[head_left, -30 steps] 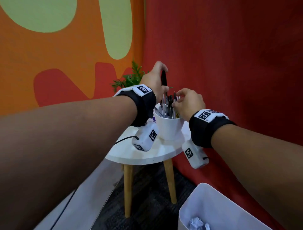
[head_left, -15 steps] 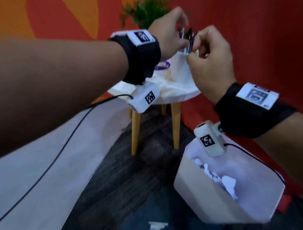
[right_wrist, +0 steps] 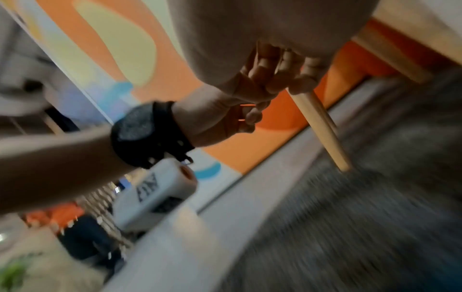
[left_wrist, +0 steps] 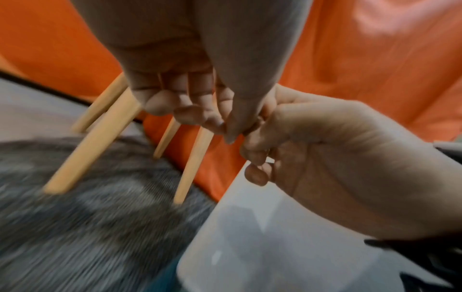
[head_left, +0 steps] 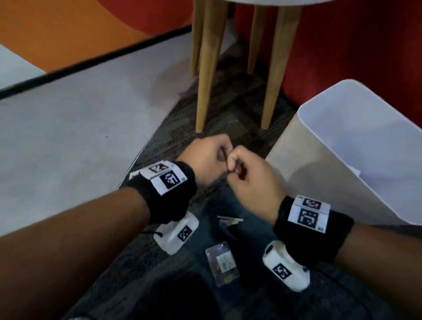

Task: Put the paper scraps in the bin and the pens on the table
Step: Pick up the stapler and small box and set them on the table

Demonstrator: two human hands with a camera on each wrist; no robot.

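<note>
My two hands are low in front of me, over the dark carpet beside the white bin [head_left: 308, 173]. The left hand [head_left: 209, 154] and the right hand [head_left: 250, 174] are both curled into loose fists, knuckles touching. In the left wrist view the left thumb [left_wrist: 237, 118] presses against the right hand's [left_wrist: 325, 162] curled index finger. I see nothing held in either hand. No pens or cup are in view. Only the rim of the white table top [head_left: 262, 1] shows at the top edge.
The table's wooden legs [head_left: 206, 68] stand on the carpet just beyond my hands. The bin's open top [head_left: 365, 128] faces up to the right, against the red wall. A badge in a clear sleeve [head_left: 222, 263] hangs below my wrists. Pale floor lies to the left.
Both hands came down from the cup on the table to knee height beside the bin. My view tipped downward, so the cup and pens left the frame.
</note>
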